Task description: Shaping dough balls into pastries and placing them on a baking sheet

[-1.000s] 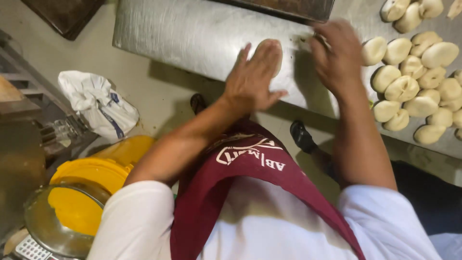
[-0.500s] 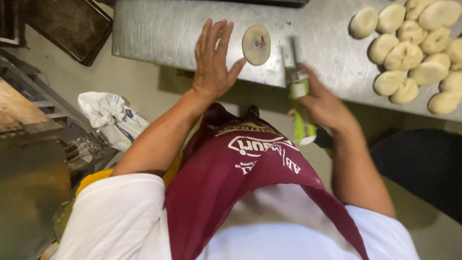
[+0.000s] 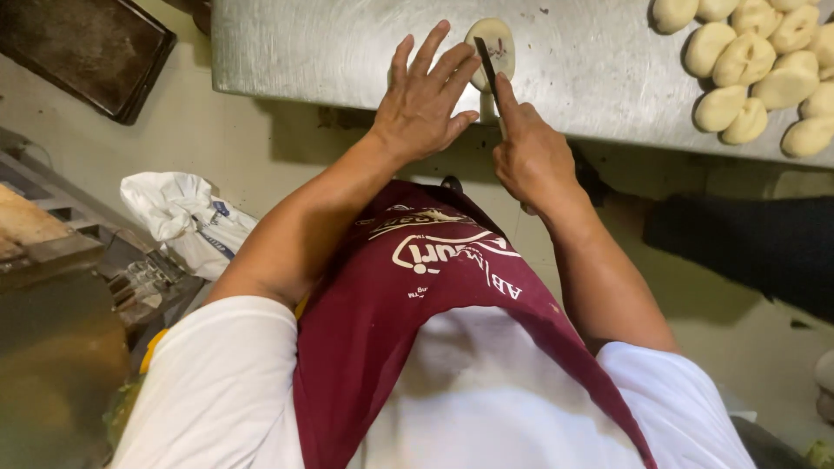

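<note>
A flattened round piece of dough (image 3: 495,43) lies on the steel table (image 3: 304,48) near its front edge. My left hand (image 3: 426,100) rests flat beside it with fingers spread, the fingertips touching the dough's left rim. My right hand (image 3: 532,156) grips a knife (image 3: 486,65) whose dark blade lies across the dough, forefinger stretched along its back. I wear a maroon apron (image 3: 426,295) over a white shirt.
Several pale dough balls (image 3: 756,61) are heaped at the table's right end. A dark baking tray (image 3: 74,52) sits at upper left. A white crumpled bag (image 3: 182,217) lies on the floor. A dark-sleeved person's arm (image 3: 747,243) shows at the right.
My right hand has brought the knife up onto the dough, where before it held the tool off to the right. My left hand stays beside the dough. The view has shifted.
</note>
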